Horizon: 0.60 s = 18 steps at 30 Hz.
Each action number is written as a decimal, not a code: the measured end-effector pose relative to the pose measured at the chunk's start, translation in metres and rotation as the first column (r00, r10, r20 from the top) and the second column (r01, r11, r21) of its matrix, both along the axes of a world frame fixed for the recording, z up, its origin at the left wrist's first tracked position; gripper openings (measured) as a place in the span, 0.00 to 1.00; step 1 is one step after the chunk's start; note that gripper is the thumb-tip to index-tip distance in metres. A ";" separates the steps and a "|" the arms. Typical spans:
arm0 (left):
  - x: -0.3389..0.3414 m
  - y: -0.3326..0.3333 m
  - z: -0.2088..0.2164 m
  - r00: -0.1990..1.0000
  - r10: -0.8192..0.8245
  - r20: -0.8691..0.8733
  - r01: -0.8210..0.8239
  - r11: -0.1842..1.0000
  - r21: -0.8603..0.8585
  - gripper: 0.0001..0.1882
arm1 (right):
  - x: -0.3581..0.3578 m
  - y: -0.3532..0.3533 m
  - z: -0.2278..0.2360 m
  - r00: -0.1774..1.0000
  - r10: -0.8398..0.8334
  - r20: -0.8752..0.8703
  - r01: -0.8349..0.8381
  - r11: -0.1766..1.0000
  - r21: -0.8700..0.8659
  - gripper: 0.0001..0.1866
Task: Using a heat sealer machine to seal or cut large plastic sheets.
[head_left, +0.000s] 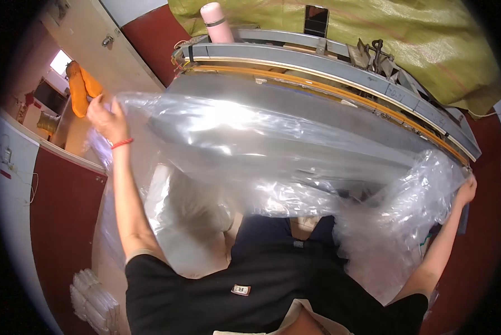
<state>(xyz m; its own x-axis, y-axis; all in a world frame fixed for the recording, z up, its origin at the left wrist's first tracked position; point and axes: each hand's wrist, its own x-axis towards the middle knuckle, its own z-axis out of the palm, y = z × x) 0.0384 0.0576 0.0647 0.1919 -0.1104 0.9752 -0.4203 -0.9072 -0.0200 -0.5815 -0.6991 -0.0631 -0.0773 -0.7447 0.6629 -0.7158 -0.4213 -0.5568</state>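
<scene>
While clear plastic film point(222, 142) stretches across the centre above a grey tabletop point(208, 84), the person's left hand point(108, 120), at 10 o'clock, pinches one end, and the right hand point(467, 190), at 3 o'clock, pinches the other. Beyond the film, from 11 to 2 o'clock, runs a grey metal rail point(295, 60) beside an orange strip point(284, 77); a pink cylinder point(217, 25) stands between 11 and 12 o'clock.
</scene>
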 end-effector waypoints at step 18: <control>0.167 -0.034 -0.156 0.591 -0.015 -0.807 -0.001 1.000 -0.020 0.26 | -0.016 0.063 0.001 0.783 -0.251 -0.570 0.453 0.858 0.243 0.16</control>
<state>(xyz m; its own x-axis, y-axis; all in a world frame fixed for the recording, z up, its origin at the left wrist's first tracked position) 0.2054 0.0239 -0.0918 0.9003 -0.1011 0.4234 -0.2635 -0.9008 0.3452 -0.5976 -0.6366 -0.0619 -0.1142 -0.9165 0.3834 -0.9889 0.0681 -0.1319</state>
